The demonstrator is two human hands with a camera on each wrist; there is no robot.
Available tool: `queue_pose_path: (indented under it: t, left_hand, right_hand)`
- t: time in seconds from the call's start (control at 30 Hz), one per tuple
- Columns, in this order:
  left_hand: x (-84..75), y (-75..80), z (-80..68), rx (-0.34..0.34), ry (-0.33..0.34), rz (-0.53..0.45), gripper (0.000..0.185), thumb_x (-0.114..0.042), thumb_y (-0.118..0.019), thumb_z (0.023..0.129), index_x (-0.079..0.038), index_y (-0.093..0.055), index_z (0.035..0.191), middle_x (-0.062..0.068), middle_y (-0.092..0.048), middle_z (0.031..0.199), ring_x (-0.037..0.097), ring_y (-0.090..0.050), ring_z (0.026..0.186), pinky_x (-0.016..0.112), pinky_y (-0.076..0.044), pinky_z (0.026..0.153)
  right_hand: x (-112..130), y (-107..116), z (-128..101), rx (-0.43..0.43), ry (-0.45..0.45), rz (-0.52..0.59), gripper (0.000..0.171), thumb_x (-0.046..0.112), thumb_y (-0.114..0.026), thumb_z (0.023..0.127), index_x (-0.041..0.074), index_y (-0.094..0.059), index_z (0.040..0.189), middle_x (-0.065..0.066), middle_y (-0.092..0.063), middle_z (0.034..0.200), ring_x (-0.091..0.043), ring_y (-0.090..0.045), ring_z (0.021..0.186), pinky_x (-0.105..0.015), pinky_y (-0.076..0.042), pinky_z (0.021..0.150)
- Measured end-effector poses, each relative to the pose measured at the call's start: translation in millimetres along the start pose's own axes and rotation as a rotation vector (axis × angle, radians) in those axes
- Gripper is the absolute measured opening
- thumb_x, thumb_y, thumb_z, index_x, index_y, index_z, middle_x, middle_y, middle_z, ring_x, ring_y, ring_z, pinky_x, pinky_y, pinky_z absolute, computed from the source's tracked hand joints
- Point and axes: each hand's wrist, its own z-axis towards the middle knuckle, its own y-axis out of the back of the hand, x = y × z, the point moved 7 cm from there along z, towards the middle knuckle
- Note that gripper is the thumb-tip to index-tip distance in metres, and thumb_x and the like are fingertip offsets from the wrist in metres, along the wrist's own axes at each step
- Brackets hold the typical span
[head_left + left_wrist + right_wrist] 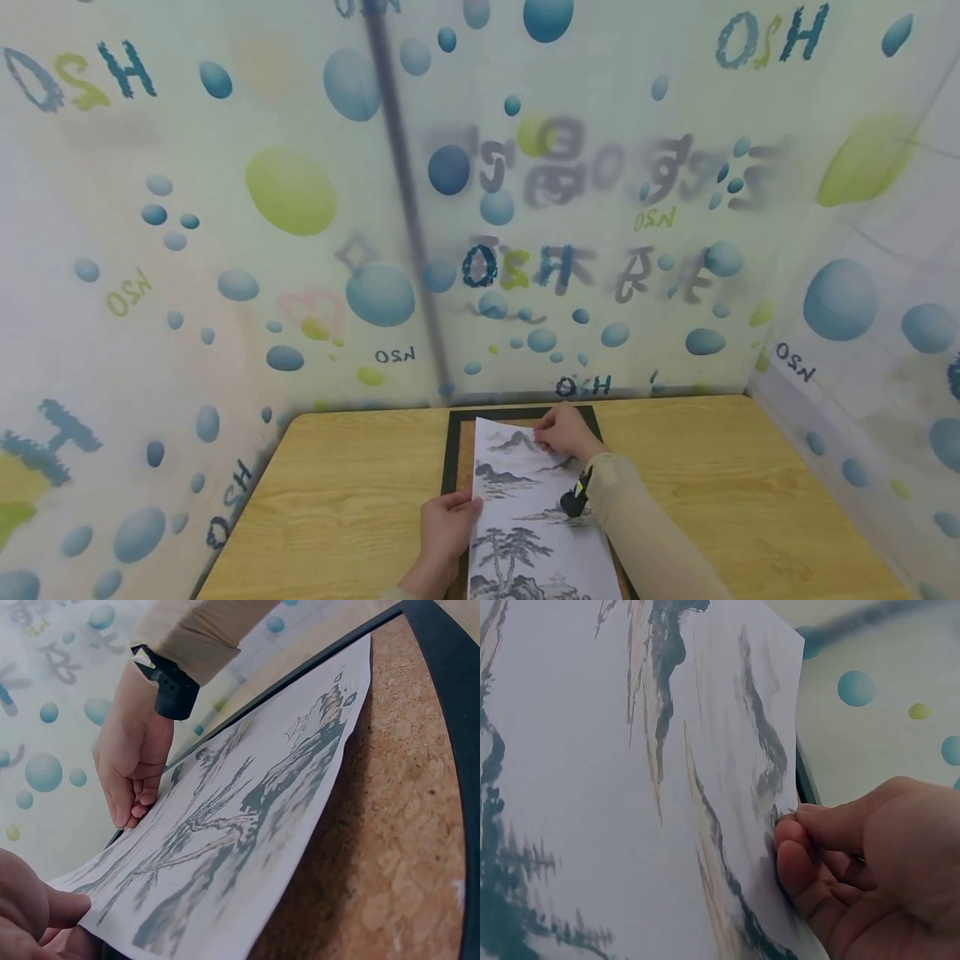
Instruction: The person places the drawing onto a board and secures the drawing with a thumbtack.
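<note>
A tall white sheet with an ink landscape painting (pixel 517 508) lies over a cork board (pixel 405 750) with a black frame (pixel 442 682). My left hand (pixel 446 529) pinches the sheet's left edge, thumb on the painted face and fingers beneath. My right hand (pixel 564 432) is at the top edge near the right corner, thumb and forefinger pinched together on the paper's rim; whether something small sits between them I cannot tell. In the left wrist view, the sheet's near edge bows up off the cork, casting a shadow beneath.
The board rests on a light wooden table (pixel 352 492), its top near the table's far edge. Pale curtains (pixel 300 250) printed with blue and green drops hang behind and at both sides. A black device (pixel 576 496) is strapped to the right wrist.
</note>
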Motion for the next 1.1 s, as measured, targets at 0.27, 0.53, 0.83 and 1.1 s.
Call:
queue_pose_path:
  t: [0.27,0.53,0.83,1.1]
  left_hand:
    - [1.0,-0.4,0.2,0.003,-0.011,0.002,0.024,0.000,-0.075,0.093,0.007,-0.073,0.116,0.010,-0.075,0.094,0.021,-0.071,0.085,0.039,-0.060,0.076]
    - [1.9,-1.1,1.2,0.002,-0.016,0.001,0.023,0.001,-0.075,0.093,0.007,-0.074,0.115,0.012,-0.076,0.095,0.023,-0.072,0.086,0.039,-0.060,0.076]
    - [-0.5,-1.9,-0.8,-0.001,-0.014,0.006,0.022,0.002,-0.075,0.093,0.007,-0.074,0.114,0.010,-0.075,0.092,0.021,-0.072,0.085,0.038,-0.060,0.074]
    - [1.8,-1.6,1.3,-0.004,-0.034,0.011,0.022,0.001,-0.075,0.093,0.008,-0.074,0.114,0.010,-0.076,0.093,0.022,-0.072,0.085,0.039,-0.061,0.074]
  right_hand:
    - [5.9,1.1,0.1,-0.006,0.050,-0.079,0.010,0.001,-0.076,0.094,0.003,-0.080,0.085,0.001,-0.066,0.064,-0.015,-0.061,0.061,-0.030,-0.052,0.059]
    - [-0.8,0.3,4.9,0.004,0.016,-0.011,0.008,-0.002,-0.074,0.091,0.000,-0.080,0.087,-0.002,-0.068,0.066,-0.016,-0.061,0.061,-0.029,-0.049,0.056]
    - [4.3,3.7,4.5,-0.041,-0.030,-0.075,0.006,0.001,-0.076,0.086,0.002,-0.081,0.082,-0.002,-0.069,0.069,-0.018,-0.061,0.065,-0.030,-0.049,0.058]
    - [-0.1,4.0,5.8,-0.065,-0.092,-0.081,0.007,0.004,-0.078,0.085,0.004,-0.081,0.079,-0.001,-0.069,0.064,-0.018,-0.064,0.063,-0.030,-0.053,0.059]
